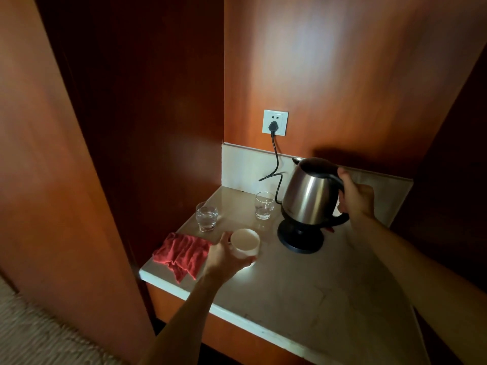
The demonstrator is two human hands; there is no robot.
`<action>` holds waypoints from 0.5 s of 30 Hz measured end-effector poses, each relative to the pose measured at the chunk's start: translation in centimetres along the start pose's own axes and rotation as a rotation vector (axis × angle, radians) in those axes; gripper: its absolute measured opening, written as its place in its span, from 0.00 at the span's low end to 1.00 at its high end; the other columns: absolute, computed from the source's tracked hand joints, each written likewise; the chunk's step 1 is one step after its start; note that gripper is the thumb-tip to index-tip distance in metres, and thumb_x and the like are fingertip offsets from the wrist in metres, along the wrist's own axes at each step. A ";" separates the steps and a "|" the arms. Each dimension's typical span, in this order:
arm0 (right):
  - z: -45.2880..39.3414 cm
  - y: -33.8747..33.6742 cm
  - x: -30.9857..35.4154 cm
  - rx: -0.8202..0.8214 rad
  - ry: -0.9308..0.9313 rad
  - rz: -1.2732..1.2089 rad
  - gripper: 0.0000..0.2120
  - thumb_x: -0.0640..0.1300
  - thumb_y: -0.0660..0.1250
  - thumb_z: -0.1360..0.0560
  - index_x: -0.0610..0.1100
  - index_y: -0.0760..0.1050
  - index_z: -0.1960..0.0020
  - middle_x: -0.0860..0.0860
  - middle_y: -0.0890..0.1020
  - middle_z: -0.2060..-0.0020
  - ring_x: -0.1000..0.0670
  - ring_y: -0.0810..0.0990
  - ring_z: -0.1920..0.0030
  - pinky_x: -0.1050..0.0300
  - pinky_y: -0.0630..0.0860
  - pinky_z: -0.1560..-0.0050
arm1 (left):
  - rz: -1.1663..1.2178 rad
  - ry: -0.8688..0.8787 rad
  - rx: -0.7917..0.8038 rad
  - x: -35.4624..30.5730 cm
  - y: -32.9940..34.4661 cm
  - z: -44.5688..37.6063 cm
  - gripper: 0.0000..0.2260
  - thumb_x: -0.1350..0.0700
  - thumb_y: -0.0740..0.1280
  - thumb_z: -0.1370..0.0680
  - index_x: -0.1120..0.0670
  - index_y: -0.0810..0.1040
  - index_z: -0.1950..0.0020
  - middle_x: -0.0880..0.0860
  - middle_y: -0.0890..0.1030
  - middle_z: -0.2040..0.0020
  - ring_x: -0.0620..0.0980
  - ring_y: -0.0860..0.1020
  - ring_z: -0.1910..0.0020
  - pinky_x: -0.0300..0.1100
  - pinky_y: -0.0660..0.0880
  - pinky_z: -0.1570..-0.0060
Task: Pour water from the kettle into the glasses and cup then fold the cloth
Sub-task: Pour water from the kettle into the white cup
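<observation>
A steel kettle (307, 196) stands on its black base (300, 239) at the back right of the counter. My right hand (355, 196) is wrapped around its black handle. A white cup (245, 242) sits near the counter's middle, and my left hand (224, 256) grips its left side. Two clear glasses hold some water: one (207, 216) at the left, the other (264, 205) just left of the kettle. A crumpled red cloth (181, 254) lies at the counter's left edge, partly under my left hand.
The pale stone counter (303, 291) fills a wooden alcove, with wood panels close on the left, back and right. A black cord (276, 164) runs from the kettle base up to a white wall socket (274, 122). Carpet shows at lower left.
</observation>
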State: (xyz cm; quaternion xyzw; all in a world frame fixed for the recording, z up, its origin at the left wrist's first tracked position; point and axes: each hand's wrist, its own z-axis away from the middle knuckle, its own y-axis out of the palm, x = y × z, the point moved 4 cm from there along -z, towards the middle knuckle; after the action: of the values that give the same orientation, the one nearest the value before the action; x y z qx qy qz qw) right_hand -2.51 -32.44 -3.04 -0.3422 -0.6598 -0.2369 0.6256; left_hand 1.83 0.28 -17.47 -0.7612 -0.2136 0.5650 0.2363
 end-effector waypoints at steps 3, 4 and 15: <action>0.7 -0.1 1.9 0.086 -0.048 0.065 0.29 0.65 0.70 0.26 0.42 0.72 0.70 0.48 0.71 0.78 0.50 0.69 0.80 0.60 0.66 0.74 | -0.038 0.040 0.058 -0.2 -0.4 -0.1 0.41 0.37 0.80 0.43 0.53 0.74 0.36 0.49 0.84 0.48 0.48 0.83 0.51 0.42 0.80 0.52; 1.0 -0.1 2.1 0.105 -0.057 0.091 0.29 0.64 0.71 0.25 0.41 0.72 0.70 0.48 0.71 0.79 0.50 0.69 0.80 0.59 0.67 0.73 | -0.065 0.049 0.084 -0.4 -0.5 0.0 0.41 0.37 0.80 0.42 0.53 0.72 0.35 0.49 0.83 0.46 0.48 0.82 0.50 0.42 0.80 0.51; 5.7 0.8 1.4 0.453 -0.060 0.387 0.28 0.63 0.71 0.24 0.44 0.71 0.72 0.48 0.69 0.79 0.51 0.67 0.80 0.57 0.64 0.70 | -0.185 0.075 0.138 -0.7 -1.1 0.0 0.41 0.32 0.75 0.38 0.48 0.68 0.31 0.49 0.83 0.47 0.51 0.82 0.51 0.41 0.79 0.52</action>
State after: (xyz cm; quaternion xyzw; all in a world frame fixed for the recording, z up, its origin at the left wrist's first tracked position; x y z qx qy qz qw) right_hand -5.69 -27.46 -2.37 -0.3200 -0.6366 0.0503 0.6999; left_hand 1.55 0.76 -16.24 -0.7406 -0.2344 0.5255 0.3470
